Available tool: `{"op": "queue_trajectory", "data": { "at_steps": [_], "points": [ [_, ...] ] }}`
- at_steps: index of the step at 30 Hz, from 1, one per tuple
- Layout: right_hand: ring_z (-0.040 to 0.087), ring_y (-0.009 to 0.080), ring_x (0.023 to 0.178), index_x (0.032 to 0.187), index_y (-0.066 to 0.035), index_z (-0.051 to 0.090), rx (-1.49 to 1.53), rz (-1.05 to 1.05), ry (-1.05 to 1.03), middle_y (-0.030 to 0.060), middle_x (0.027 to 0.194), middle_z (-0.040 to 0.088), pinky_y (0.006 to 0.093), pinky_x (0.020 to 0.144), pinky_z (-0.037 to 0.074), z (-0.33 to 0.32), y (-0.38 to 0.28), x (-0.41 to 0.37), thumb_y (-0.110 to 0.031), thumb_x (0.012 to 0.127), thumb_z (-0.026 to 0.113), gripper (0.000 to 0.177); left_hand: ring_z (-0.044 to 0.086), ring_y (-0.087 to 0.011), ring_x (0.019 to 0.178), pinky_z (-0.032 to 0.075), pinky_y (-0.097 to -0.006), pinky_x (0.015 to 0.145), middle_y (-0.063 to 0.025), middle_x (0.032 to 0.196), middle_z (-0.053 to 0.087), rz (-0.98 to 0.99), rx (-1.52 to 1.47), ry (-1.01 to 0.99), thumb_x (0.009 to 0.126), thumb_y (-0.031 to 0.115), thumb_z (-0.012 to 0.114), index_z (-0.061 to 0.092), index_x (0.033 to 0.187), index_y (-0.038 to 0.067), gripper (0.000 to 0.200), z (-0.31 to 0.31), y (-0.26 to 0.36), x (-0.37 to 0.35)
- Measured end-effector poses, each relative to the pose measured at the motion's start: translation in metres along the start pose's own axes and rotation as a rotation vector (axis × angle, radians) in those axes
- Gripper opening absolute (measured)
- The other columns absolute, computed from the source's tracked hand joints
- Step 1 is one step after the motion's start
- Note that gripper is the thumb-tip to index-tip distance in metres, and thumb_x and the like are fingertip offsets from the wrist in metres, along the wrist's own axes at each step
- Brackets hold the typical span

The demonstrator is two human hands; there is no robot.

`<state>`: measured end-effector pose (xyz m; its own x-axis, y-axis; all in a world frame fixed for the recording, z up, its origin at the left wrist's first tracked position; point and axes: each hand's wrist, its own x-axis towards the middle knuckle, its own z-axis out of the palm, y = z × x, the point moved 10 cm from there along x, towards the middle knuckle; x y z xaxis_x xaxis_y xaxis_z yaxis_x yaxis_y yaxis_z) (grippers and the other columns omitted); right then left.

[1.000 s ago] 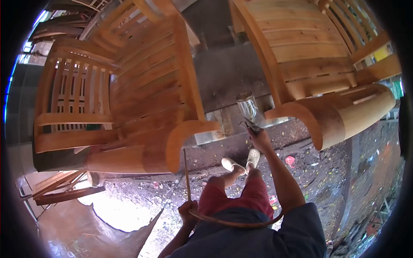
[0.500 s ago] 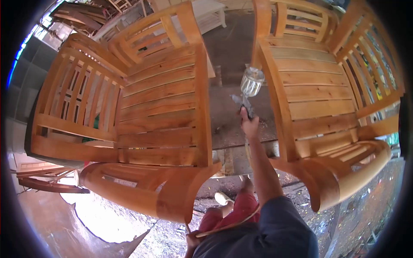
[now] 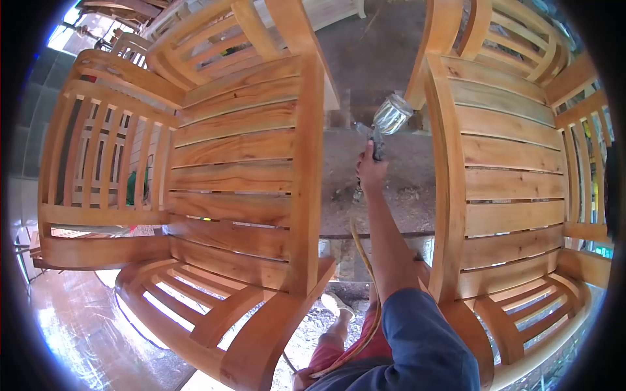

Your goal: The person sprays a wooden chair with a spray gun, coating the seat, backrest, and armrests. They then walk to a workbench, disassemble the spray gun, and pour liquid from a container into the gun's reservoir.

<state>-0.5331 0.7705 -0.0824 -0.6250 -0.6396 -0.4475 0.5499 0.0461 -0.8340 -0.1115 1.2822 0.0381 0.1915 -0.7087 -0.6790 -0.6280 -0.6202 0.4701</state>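
**Spray gun raised in the gap between two wooden chairs**

The right hand (image 3: 372,173) is stretched out ahead at the end of a straight bare arm and holds a spray gun (image 3: 373,138) by its handle. The fingers (image 3: 369,156) are wrapped tight around the grip, closed on it. The gun sits up in the open gap between the two chairs, nearer the top of the view than the bottom. Its shiny metal cup (image 3: 393,114) stands on top, tilted toward the right chair (image 3: 508,186) and just beside that chair's inner side rail.

A yellow hose (image 3: 360,244) drops from the bottom of the gun, follows the underside of the forearm, and curves down to the lower edge of the view. There it meets the left hand (image 3: 302,378), of which only a small part shows; whether its fingers are closed on the hose cannot be told.

The left chair (image 3: 241,176) fills the left side, slatted and orange-brown, with its curved front edge low in the view. Grey ground (image 3: 398,176) shows between the chairs. A blue sleeve (image 3: 417,339), red shorts (image 3: 336,352) and a pale shoe (image 3: 334,304) appear below.
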Motion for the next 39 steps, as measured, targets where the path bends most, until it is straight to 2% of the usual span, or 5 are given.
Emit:
{"op": "queue_trajectory", "data": {
  "at_steps": [10,16,25,31,39],
  "points": [
    [0.053,0.0166,0.042,0.067,-0.005,0.057,-0.316,-0.183,0.136,0.004,0.055,0.054,0.0346,0.039,0.041,-0.018,0.035,0.062,-0.042,0.091,0.062,0.045,0.064,-0.0273,0.057,0.05,-0.039,0.053,-0.0113,0.061,0.063,-0.032,0.011,-0.026,0.07,0.032,0.076,0.068,0.069,0.008,0.026,0.007,0.003,0.006],
    [0.063,0.029,0.065,0.095,0.005,0.067,-0.526,-0.226,0.173,0.0144,0.066,0.064,0.0434,0.068,0.048,-0.024,0.038,0.082,-0.039,0.091,0.062,0.045,0.065,-0.0274,0.059,0.05,-0.0392,0.055,-0.0112,0.062,0.063,-0.046,0.023,-0.04,0.07,0.032,0.076,0.068,0.07,0.008,0.025,0.006,0.004,0.012],
    [0.04,0.0076,0.037,0.078,-0.006,0.055,0.09,0.095,-0.012,-0.0003,0.056,0.046,0.0241,0.033,0.029,0.01,0.008,0.021,-0.039,0.094,0.061,0.037,0.065,-0.0274,0.062,0.05,-0.0395,0.057,-0.0112,0.065,0.064,-0.047,0.038,-0.068,0.071,0.032,0.076,0.069,0.073,0.009,0.024,0.005,0.008,0.023],
    [0.044,0.0093,0.035,0.066,-0.006,0.049,0.251,-0.071,-0.079,-0.0001,0.052,0.047,0.0259,0.032,0.031,0.018,-0.067,-0.013,-0.041,0.09,0.065,0.046,0.065,-0.0274,0.063,0.05,-0.0397,0.058,-0.0112,0.067,0.065,-0.043,0.042,-0.084,0.071,0.032,0.075,0.069,0.074,0.009,0.024,0.004,0.011,0.028],
    [0.054,0.0124,0.047,0.072,-0.002,0.059,-0.121,-0.056,0.039,0.0022,0.059,0.056,0.0301,0.044,0.041,-0.003,0.007,0.063,-0.041,0.09,0.066,0.044,0.066,-0.0274,0.066,0.051,-0.04,0.059,-0.0112,0.069,0.065,-0.035,0.033,-0.091,0.072,0.032,0.075,0.07,0.077,0.01,0.023,0.005,0.011,0.032]
  ]
}}
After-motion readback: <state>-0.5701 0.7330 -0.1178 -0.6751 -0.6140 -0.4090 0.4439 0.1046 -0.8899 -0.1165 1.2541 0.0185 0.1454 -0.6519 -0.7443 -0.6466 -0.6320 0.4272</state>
